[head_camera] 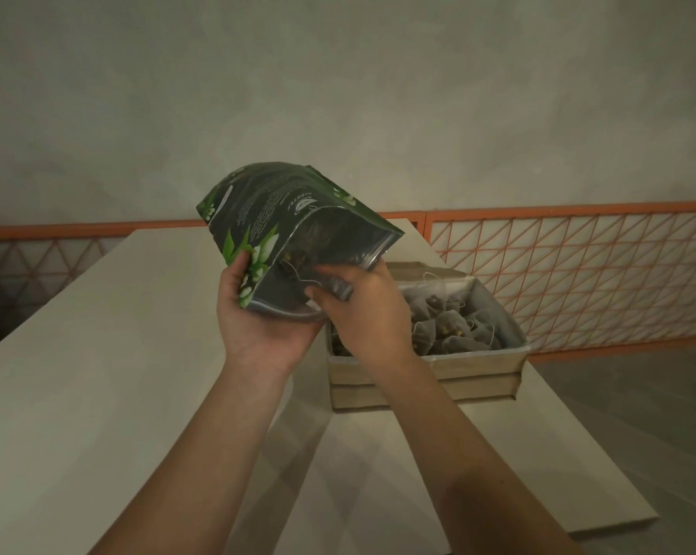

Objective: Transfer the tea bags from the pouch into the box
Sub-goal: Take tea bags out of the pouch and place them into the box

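The pouch (266,210) carries white print, too blurred and upside down to read with any confidence.

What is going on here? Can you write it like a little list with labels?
pouch: green and black pouch, held up, tilted, open mouth facing the camera
left hand: left hand grips the pouch's lower edge
right hand: right hand at the pouch mouth, fingers pinching a tea bag
box: box on the pale table, below and behind the hands
in the box: heap of tea bags with strings
behind: orange railing
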Demonstrator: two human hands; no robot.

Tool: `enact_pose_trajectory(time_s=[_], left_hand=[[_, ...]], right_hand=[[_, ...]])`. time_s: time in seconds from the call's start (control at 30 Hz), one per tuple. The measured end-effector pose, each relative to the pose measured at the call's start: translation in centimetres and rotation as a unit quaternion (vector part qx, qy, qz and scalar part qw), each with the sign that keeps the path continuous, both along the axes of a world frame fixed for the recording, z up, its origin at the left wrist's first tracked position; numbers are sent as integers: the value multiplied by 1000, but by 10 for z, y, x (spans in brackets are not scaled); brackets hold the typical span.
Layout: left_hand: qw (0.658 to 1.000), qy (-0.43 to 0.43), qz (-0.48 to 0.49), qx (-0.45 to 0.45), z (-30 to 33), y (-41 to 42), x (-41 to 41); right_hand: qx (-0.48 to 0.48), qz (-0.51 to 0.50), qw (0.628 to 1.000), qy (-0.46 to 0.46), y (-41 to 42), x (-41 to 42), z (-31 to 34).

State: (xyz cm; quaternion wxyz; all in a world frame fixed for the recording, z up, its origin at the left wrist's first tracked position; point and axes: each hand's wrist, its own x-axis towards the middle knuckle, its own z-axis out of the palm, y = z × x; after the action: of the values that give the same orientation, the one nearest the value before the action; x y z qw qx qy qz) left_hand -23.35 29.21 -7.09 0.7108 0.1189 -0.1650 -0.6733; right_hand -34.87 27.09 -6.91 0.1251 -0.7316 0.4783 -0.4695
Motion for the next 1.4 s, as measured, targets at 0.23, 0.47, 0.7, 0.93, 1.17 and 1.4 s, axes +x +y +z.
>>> enact_pose_trajectory(time_s=[0.23,0.47,0.7,0.93,1.17,1.4], left_hand=[[1000,-3,-2,9,-3,2,-1],[1000,14,-5,9,-1,1,-1],[999,30,-11,0,-5,2,3],[1000,24,5,13,-6,3,8],[1000,24,10,8,-6,4,12],[1000,14,8,5,-7,3,11]], right_hand=[[-5,28,997,-75,1,-5,-6],[57,67,967,-240,0,-32,29],[99,78,942,-311,-3,-62,53],[88,31,956,-279,-28,-61,46],[117,-6,991,-58,-43,-65,9],[74,15,990,123,-28,-64,2]])
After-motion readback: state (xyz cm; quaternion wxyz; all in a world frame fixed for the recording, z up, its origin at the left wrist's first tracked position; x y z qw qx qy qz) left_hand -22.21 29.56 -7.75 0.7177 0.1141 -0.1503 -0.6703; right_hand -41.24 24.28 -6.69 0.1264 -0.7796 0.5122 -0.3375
